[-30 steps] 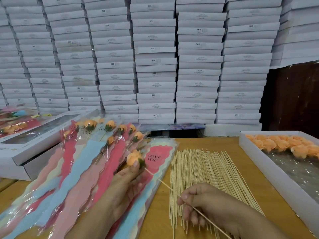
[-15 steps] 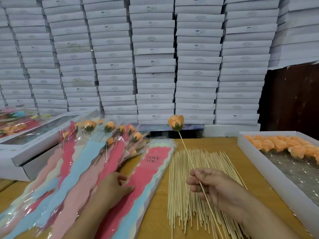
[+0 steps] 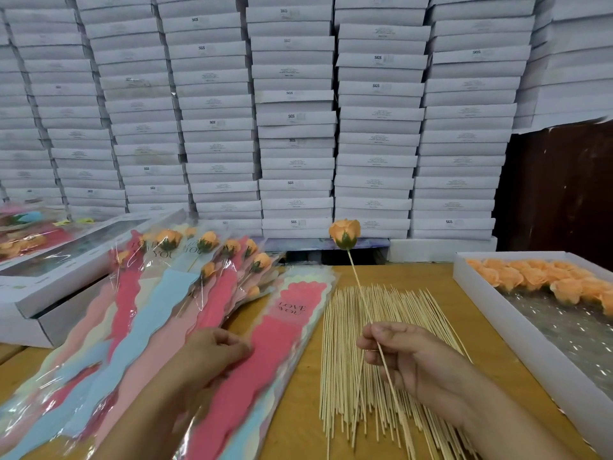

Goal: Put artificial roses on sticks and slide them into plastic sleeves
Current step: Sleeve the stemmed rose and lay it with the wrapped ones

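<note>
An orange rose (image 3: 345, 233) stands upright on a thin wooden stick (image 3: 358, 287), which my right hand (image 3: 411, 363) pinches partway down its length. Under that hand lies a spread pile of bare sticks (image 3: 361, 376) on the wooden table (image 3: 292, 426). My left hand (image 3: 212, 353) rests with curled fingers on the stack of "LOVE YOU" plastic sleeves (image 3: 282, 330); whether it pinches the top sleeve I cannot tell. Sleeves with roses inside (image 3: 185, 270) fan out further left.
A white tray of loose orange roses (image 3: 544, 280) sits at the right, its rim (image 3: 497, 313) beside the sticks. White boxes (image 3: 49, 300) stand at the left edge. A wall of stacked white boxes (image 3: 295, 127) rises behind the table.
My right hand swung the rose on its stick up from the left hand to upright. My left hand let go of the rose and dropped onto the sleeve stack.
</note>
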